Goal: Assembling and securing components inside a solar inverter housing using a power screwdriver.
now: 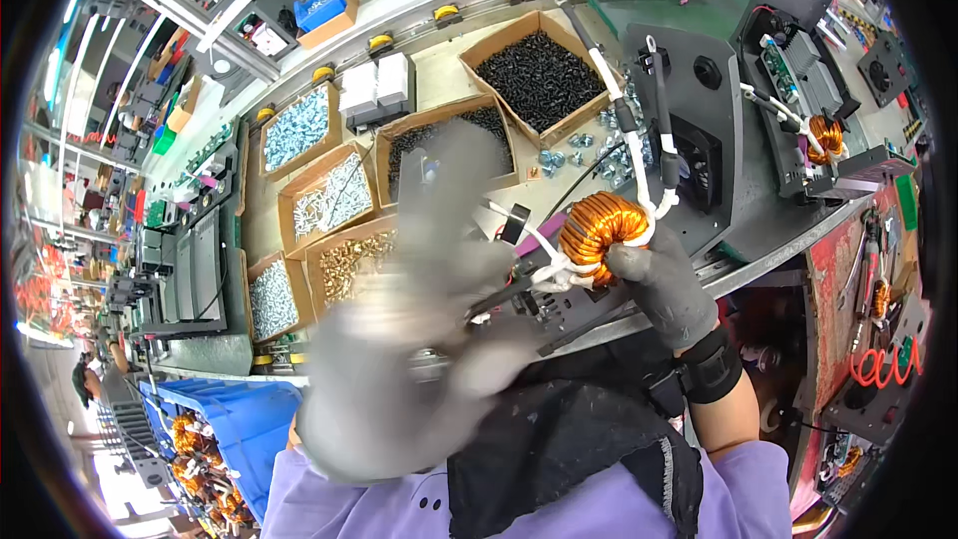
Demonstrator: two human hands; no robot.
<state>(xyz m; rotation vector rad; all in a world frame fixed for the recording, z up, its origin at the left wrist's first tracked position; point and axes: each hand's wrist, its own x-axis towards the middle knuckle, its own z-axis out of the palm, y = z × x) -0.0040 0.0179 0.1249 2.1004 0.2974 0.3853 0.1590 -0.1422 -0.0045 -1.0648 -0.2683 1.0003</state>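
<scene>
A copper-wound toroidal coil (602,230) with white-sleeved leads is gripped at its lower right side by my right hand (661,284), in a grey glove, thumb over the winding. The leads run upward in front of a black metal chassis (718,100) with a fan. A small black piece (515,224) sits on another white lead left of the coil. My left hand (424,250), also gloved, is smeared by motion in front of the screw boxes. Whether it holds anything cannot be made out.
Cardboard boxes hold black screws (539,80), silver screws (334,195) and brass parts (351,265). Loose fasteners (579,152) lie beside them. A second chassis with a coil (824,140) stands at right. A blue crate (235,414) of coils is at lower left.
</scene>
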